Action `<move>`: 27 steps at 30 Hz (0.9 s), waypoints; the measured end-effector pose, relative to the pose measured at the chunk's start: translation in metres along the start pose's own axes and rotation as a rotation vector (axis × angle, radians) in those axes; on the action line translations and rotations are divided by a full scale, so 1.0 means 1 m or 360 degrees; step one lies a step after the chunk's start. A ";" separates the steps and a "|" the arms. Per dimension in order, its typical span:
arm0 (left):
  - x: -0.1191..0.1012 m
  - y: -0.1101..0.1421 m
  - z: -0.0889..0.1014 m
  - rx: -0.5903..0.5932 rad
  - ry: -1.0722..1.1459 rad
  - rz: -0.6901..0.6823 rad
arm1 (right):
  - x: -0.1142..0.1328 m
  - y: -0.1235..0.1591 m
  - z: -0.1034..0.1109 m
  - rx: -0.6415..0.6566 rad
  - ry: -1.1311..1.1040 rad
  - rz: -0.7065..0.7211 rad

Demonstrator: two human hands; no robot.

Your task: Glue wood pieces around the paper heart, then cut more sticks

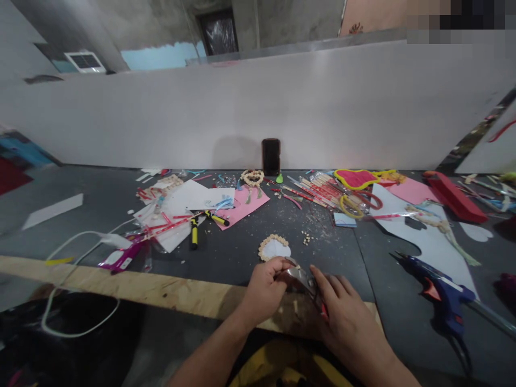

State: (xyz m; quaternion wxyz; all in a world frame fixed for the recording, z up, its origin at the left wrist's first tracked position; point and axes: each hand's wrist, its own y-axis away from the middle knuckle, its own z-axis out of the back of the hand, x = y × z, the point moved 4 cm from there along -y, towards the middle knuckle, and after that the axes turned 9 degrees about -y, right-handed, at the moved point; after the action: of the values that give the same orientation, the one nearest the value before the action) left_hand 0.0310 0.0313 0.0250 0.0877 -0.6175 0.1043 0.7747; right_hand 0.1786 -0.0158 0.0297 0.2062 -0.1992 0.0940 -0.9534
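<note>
My right hand [349,306] is wrapped round red-handled metal cutters [300,278], their broad jaws pointing left. Close to the jaws, my left hand [268,285] pinches a small pale piece [297,266]; its exact kind is too small to make out. Just beyond my fingers lies a white heart-shaped card [278,248], with a border of light wooden beads [263,248] along part of its edge. A little pile of small pale bits [307,237] sits to the right of the card.
A blue glue gun [439,290] lies at the right, a purple glue gun [124,255] with a white cable at the left. Paper sheets, yellow-black tools [194,236] and red-patterned sticks [310,191] cover the back. A phone [271,156] leans on the white wall.
</note>
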 end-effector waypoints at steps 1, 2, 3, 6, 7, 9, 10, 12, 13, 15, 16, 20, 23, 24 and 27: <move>-0.001 0.001 -0.001 -0.0004 0.0001 0.0007 | 0.000 0.000 -0.001 0.0035 0.0011 0.0004; -0.001 0.001 -0.001 -0.0005 0.0012 0.0014 | 0.000 0.000 -0.001 0.0058 0.0020 -0.0004; -0.002 0.002 -0.002 0.0001 0.0030 0.0025 | 0.000 0.001 -0.002 0.0071 0.0024 -0.0018; -0.004 0.002 -0.006 0.0076 0.0123 0.0076 | -0.001 0.004 -0.005 0.0080 0.0027 -0.0054; -0.005 0.002 -0.007 0.0112 0.0166 0.0094 | -0.001 0.005 -0.005 0.0077 0.0027 -0.0059; -0.006 0.002 -0.010 0.0182 0.0257 0.0127 | -0.002 0.007 -0.006 0.0067 0.0021 -0.0055; -0.006 0.002 -0.011 0.0213 0.0301 0.0141 | -0.002 0.008 -0.006 0.0061 0.0016 -0.0045; -0.006 0.002 -0.013 0.0283 0.0373 0.0163 | -0.002 0.009 -0.005 0.0054 0.0004 -0.0017; -0.007 0.002 -0.013 0.0309 0.0385 0.0173 | -0.002 0.010 -0.005 0.0052 0.0000 -0.0005; -0.008 0.002 -0.012 0.0333 0.0358 0.0188 | -0.002 0.010 -0.003 0.0054 -0.0008 0.0000; -0.010 0.002 -0.012 0.0336 0.0329 0.0190 | -0.002 0.011 -0.003 0.0063 -0.0018 -0.0004; -0.014 0.002 -0.009 0.0334 0.0246 0.0172 | -0.001 0.011 -0.002 0.0145 -0.0118 -0.0033; -0.013 0.002 -0.009 0.0326 0.0202 0.0173 | -0.002 0.010 -0.002 0.0197 -0.0202 -0.0066; -0.012 0.001 -0.008 0.0321 0.0184 0.0167 | -0.002 0.009 -0.003 0.0212 -0.0216 -0.0082; -0.010 0.000 -0.007 0.0256 0.0124 0.0111 | -0.004 0.005 -0.004 0.0267 -0.0226 -0.0143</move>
State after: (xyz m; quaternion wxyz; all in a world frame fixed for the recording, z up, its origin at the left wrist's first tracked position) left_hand 0.0398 0.0296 0.0335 0.1057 -0.6341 0.1909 0.7418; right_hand 0.1820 -0.0187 0.0235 0.1853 -0.2525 -0.0100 -0.9496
